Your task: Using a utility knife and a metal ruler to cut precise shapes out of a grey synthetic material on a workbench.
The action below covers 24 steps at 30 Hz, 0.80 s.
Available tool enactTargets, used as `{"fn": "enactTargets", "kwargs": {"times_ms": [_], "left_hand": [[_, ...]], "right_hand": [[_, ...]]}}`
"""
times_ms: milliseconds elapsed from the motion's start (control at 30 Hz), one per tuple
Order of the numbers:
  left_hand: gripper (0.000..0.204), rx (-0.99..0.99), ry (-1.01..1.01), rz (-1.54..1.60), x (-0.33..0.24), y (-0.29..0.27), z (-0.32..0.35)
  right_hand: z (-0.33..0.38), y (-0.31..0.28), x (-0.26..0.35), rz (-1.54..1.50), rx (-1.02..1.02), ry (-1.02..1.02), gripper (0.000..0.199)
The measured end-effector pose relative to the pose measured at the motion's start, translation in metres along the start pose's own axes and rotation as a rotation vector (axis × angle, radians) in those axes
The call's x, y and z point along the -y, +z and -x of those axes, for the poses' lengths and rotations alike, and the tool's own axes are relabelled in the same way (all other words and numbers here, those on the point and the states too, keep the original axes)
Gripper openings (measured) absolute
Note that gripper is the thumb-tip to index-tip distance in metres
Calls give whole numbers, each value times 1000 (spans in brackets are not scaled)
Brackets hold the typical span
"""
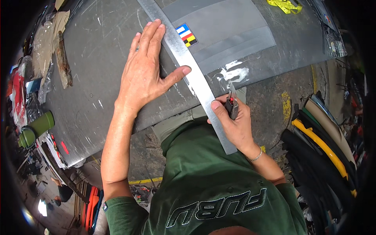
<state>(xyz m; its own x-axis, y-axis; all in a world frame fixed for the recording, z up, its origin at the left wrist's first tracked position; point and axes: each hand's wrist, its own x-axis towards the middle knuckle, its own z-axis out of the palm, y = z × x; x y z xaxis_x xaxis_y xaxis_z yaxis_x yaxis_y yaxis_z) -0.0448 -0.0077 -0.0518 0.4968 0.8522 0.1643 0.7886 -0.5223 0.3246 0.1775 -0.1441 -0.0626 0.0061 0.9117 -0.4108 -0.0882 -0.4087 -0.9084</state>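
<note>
A long metal ruler [200,86] lies slantwise across the dark worktable, its near end jutting past the table edge towards my body. My left hand [143,74] rests flat, fingers stretched out, with fingertips at the ruler's left edge and the thumb on its face. In my right hand [237,125] is a utility knife [232,107] with a dark handle, its blade pointing away from me. The right thumb also presses on the ruler near the table edge. Right of the ruler lies a grey sheet of material [231,23] with a colourful checked patch [187,35].
White smears [235,73] mark the worktable [90,70] by its near edge. A yellow tape measure [285,4] lies at the far right. Plastic bags, a bark-like strip [62,60] and a green bottle [41,124] are on the left. Material rolls [321,141] stand at right.
</note>
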Motion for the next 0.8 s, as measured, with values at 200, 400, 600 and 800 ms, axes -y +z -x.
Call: {"fn": "enactTargets", "kwargs": {"times_ms": [200, 400, 600, 800], "left_hand": [[100, 2, -2, 12, 0, 0, 0], [106, -18, 11, -53, 1, 2, 0], [105, -32, 12, -36, 2, 3, 0], [106, -36, 11, -32, 2, 3, 0]], "right_hand": [[-1, -2, -1, -13, 20, 24, 22], [-1, -3, -1, 12, 27, 1, 23], [-2, -4, 0, 37, 36, 19, 25], [-3, -5, 1, 50, 31, 4, 25]]}}
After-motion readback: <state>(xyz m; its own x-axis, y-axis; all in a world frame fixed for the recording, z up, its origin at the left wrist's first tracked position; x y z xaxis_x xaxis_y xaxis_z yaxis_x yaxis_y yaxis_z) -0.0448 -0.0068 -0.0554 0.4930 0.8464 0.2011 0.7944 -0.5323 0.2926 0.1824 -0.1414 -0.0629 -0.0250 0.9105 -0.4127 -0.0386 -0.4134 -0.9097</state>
